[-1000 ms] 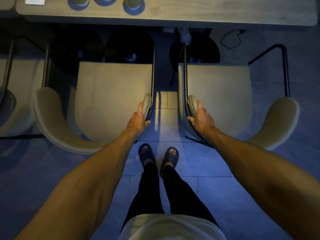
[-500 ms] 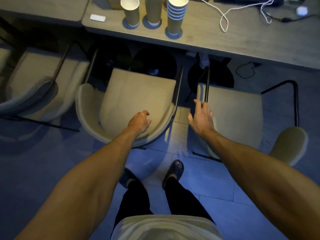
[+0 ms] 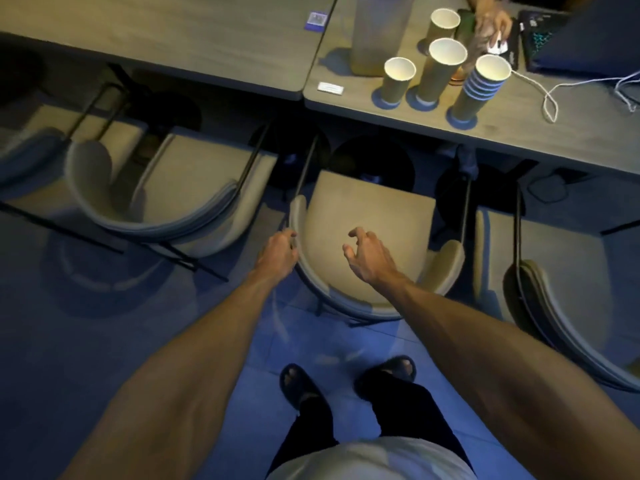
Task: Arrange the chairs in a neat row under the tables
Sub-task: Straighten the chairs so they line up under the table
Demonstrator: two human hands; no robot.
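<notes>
Blue card (image 3: 316,20): on the left table (image 3: 173,43); its writing is too blurry to read.
Chairs (image 3: 194,188): four, with seats partly under the tables.
Cups (image 3: 443,64): four stacks on the right table (image 3: 554,140).
Left hand (image 3: 277,254): fingers curled on the left end of the middle chair (image 3: 367,209) back.
Right hand (image 3: 372,259): over that seat, fingers loosely bent, holding nothing.

readable text: none | blue card (image 3: 315,20) on table (image 3: 173,36): print too blurred
</notes>
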